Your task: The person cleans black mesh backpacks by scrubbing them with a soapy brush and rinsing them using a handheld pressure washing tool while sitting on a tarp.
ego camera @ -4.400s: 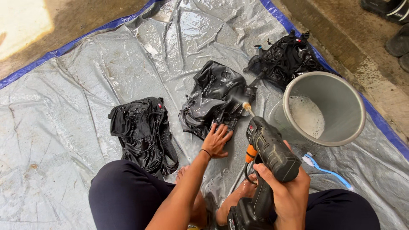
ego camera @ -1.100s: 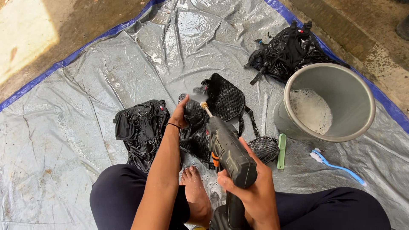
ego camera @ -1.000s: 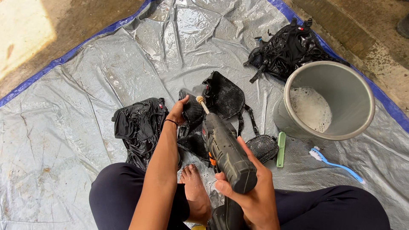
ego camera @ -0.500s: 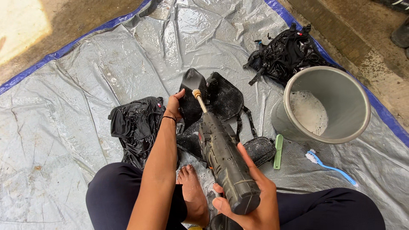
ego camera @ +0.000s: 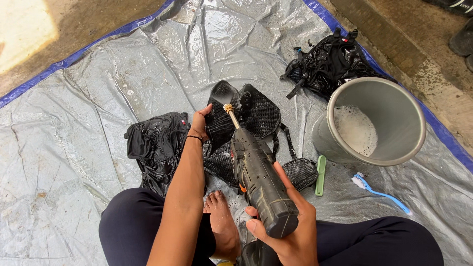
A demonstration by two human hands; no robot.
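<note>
My left hand [ego camera: 199, 124] has moved up and is now gripping the mesh pad [ego camera: 220, 123], lifting it; my right hand [ego camera: 290, 231] is clenching the sprayer [ego camera: 258, 180], nozzle just beside my left fingers.

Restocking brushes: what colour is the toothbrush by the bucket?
Blue, white bristles: the toothbrush, head view.

Soft even daylight, sharp focus, glare on wet tarp [ego camera: 98, 88].

Head-worn view, steeply down, close.
</note>
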